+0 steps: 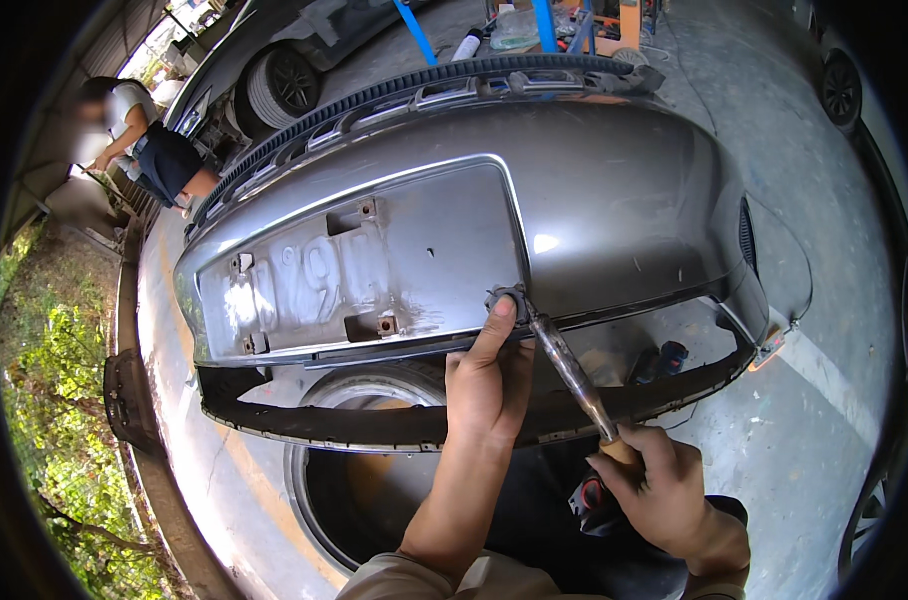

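A grey car bumper (pixel 614 170) lies in front of me, its recessed plate panel (pixel 454 235) facing up. My left hand (pixel 489 385) is closed on the bumper's lower edge at the corner of that panel. Its thumb presses a small dark piece (pixel 504 293) there, too small to name, and its other fingers are partly hidden beneath. In my right hand (pixel 669 490) is a soldering iron (pixel 574 375), gripped by its wooden handle. The metal shaft slants up and left, and its tip meets the bumper beside my left thumb.
A tire (pixel 314 500) lies under the bumper. Cordless tools (pixel 659 362) lie on the floor beneath it, and a cable (pixel 799 260) runs along the right. Another person (pixel 154 145) bends at the far left near a car wheel (pixel 284 85). Blue stand legs (pixel 544 25) stand behind.
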Demonstrator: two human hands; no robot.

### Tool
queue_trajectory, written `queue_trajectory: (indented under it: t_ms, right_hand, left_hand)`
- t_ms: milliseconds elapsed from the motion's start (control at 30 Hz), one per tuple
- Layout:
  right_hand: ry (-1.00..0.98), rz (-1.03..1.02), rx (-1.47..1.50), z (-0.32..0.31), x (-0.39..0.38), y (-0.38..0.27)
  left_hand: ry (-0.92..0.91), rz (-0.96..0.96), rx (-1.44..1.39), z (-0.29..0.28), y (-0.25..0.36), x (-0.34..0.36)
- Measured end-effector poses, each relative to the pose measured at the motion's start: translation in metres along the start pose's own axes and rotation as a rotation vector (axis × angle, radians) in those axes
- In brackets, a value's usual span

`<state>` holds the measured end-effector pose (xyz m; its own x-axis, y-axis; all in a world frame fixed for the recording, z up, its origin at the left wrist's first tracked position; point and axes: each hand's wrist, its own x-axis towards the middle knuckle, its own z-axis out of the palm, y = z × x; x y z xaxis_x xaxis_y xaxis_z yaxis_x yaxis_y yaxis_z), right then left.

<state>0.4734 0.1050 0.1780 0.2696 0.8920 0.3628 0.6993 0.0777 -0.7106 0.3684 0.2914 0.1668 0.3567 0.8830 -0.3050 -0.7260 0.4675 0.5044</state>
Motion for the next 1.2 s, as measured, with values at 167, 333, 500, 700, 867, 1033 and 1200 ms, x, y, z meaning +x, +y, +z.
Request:
queue_trajectory:
  t_ms: [167,333,500,700,867,1033,1200]
  right_hand:
    - [0.009,-0.008,-0.03,-0.002,0.002,-0.003]
    - [0.011,-0.025,-0.021,-0.006,0.003,0.001]
    - [0.017,-0.045,-0.065,-0.01,0.005,0.005]
    - [-0.003,-0.047,-0.064,-0.016,0.003,0.012]
    - [-0.005,-0.092,-0.099,-0.021,0.0,0.016]
    - [-0.017,-0.103,-0.139,-0.026,0.0,0.017]
    - [-0.005,-0.101,-0.143,-0.028,0.0,0.018]
  left_hand:
    - [0.01,-0.007,0.009,0.0,-0.002,0.002]
    - [-0.003,-0.02,0.028,-0.003,-0.008,0.006]
    - [0.032,-0.022,0.032,0.004,-0.011,0.006]
    - [0.004,-0.023,0.032,0.006,-0.015,0.009]
    - [0.005,-0.033,0.041,0.005,-0.019,0.007]
    - [-0.001,-0.035,0.053,0.006,-0.022,0.006]
    - [-0.009,-0.043,0.064,0.007,-0.023,0.007]
